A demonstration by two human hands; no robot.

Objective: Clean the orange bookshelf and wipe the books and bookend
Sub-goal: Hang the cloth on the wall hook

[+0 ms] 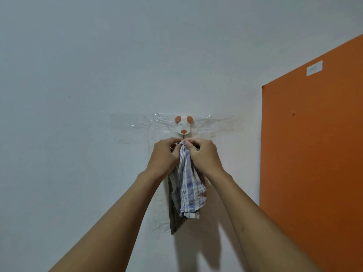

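Against the pale wall (98, 75), a flat orange panel (314, 154), probably the bookshelf's side, fills the right edge; no books or bookend are in view. Wide strips of clear tape (137, 122) cross the wall, apparently there to keep the hook from pulling loose. A blue-checked cloth (189, 185) hangs down in front of a darker brown cloth (173, 218). The left hand (164, 154) and right hand (204, 154) meet at its top, fingers of both pinched on the bunched fabric, likely to work it over the small animal-faced hook (183, 125) just above. Whether it is coming off or going on cannot be told.
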